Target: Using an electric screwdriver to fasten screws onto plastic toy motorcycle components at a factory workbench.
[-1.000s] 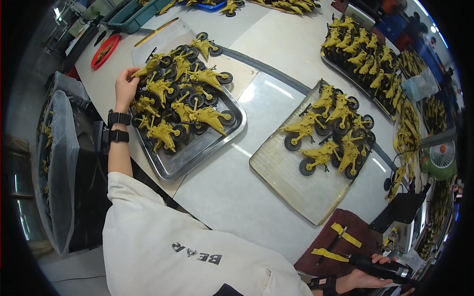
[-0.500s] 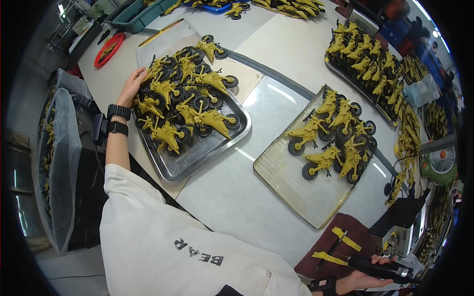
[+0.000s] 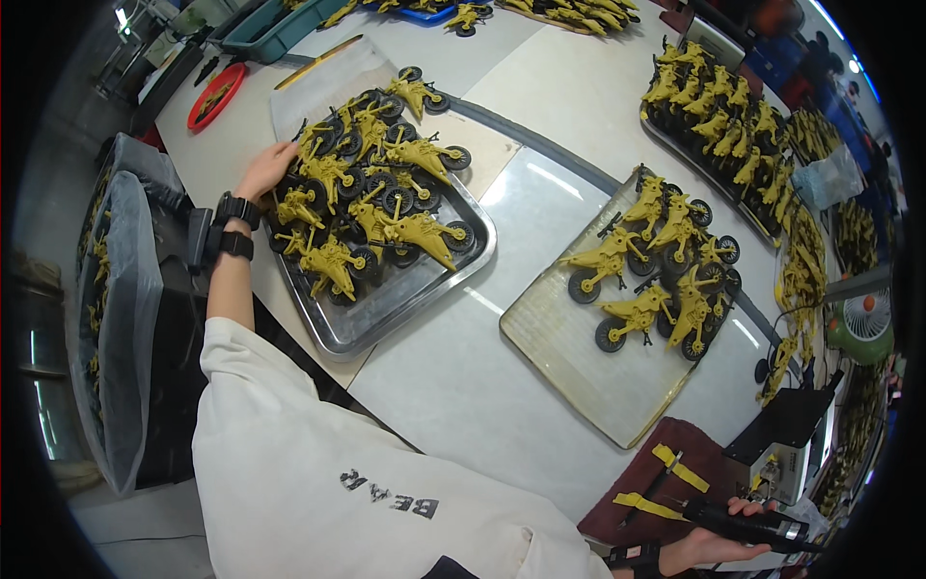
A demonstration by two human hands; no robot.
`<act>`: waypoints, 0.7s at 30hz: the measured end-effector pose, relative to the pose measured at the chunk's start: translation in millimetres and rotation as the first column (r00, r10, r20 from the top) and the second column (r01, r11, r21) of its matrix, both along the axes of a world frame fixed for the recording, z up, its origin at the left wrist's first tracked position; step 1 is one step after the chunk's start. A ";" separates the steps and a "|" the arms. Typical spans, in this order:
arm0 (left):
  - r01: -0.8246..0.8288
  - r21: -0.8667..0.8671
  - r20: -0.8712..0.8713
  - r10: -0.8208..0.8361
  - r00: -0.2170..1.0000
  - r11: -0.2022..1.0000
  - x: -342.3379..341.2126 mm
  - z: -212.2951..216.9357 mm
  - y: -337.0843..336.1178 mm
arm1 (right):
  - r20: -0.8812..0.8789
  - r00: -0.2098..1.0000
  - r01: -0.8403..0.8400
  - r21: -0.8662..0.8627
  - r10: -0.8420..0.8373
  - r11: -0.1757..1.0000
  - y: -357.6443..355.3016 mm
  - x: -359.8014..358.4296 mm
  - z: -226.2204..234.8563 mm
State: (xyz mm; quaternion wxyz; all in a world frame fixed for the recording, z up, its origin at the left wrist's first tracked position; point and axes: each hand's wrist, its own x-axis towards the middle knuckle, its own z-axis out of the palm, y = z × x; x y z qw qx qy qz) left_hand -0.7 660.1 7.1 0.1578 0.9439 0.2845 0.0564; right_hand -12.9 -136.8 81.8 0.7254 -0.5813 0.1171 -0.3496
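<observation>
My left hand (image 3: 266, 171) is at the left edge of a heap of yellow-and-black toy motorcycles (image 3: 371, 207), piled on a metal tray (image 3: 362, 333). Its fingers reach in among the toys and their tips are hidden, so a grip cannot be made out. At the lower right, my right hand (image 3: 712, 550) is closed around a black electric screwdriver (image 3: 748, 526), whose thin bit points left over a dark red cloth (image 3: 641, 482). Yellow tape strips (image 3: 680, 468) cross a slim dark rod on that cloth.
Right of the metal tray, a clear-yellowish tray (image 3: 598, 376) bears several more toy motorcycles. A fuller tray (image 3: 719, 125) stands at the far right, near a green fan (image 3: 861, 328). A red dish (image 3: 216, 98) and a teal bin (image 3: 275, 39) sit far left; a plastic-lined bin (image 3: 130, 318) stands beside the table.
My left hand has shifted slightly right and down, further in against the toy heap. The right hand keeps its hold on the screwdriver. The whole view has moved a little.
</observation>
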 end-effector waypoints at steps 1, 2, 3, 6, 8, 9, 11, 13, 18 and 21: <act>-0.027 -0.176 0.130 0.051 0.990 0.984 2.9 -4.8 -19.9 | 0.001 1.000 -0.001 0.002 0.001 1.000 -1.4 -0.5 -0.6; -0.056 -0.192 0.147 0.085 0.985 0.980 2.6 -8.4 -17.8 | 0.000 1.000 -0.006 0.004 0.006 1.000 -2.9 -0.2 -2.1; -0.082 -0.210 0.163 0.118 0.980 0.974 3.6 -12.7 -14.7 | -0.002 1.000 -0.010 0.004 0.010 1.000 -3.2 -0.5 -2.2; -0.070 -0.411 0.421 0.258 0.870 0.909 -9.1 -12.5 1.5 | -0.020 1.000 0.024 -0.012 -0.025 1.000 -4.4 -3.8 1.4; -0.054 -0.407 0.498 0.271 0.824 0.912 -21.2 -1.0 3.1 | -0.013 1.000 0.020 -0.007 -0.020 1.000 -8.4 -5.7 1.2; -0.038 -0.399 0.575 0.283 0.768 0.916 -28.3 10.4 -1.4 | -0.003 1.000 0.014 0.000 -0.014 1.000 -9.0 -5.7 0.9; -0.085 -0.379 0.514 0.286 0.809 0.922 -38.0 7.6 -1.5 | -0.019 1.000 0.024 0.001 -0.024 1.000 -9.1 -5.9 -1.2; -0.146 0.132 0.333 0.095 0.938 0.980 -49.0 -16.1 5.2 | -0.031 0.999 0.028 0.013 -0.027 1.000 -11.9 -2.2 -5.3; -0.275 -0.164 0.309 0.314 0.897 0.947 -24.4 -28.7 -39.3 | -0.016 1.000 -0.015 0.015 0.015 1.000 -1.3 7.9 -1.2; -0.168 0.068 0.637 0.087 0.766 0.983 2.2 9.8 -36.5 | -0.004 1.000 -0.006 0.001 0.006 1.000 -0.1 4.6 1.8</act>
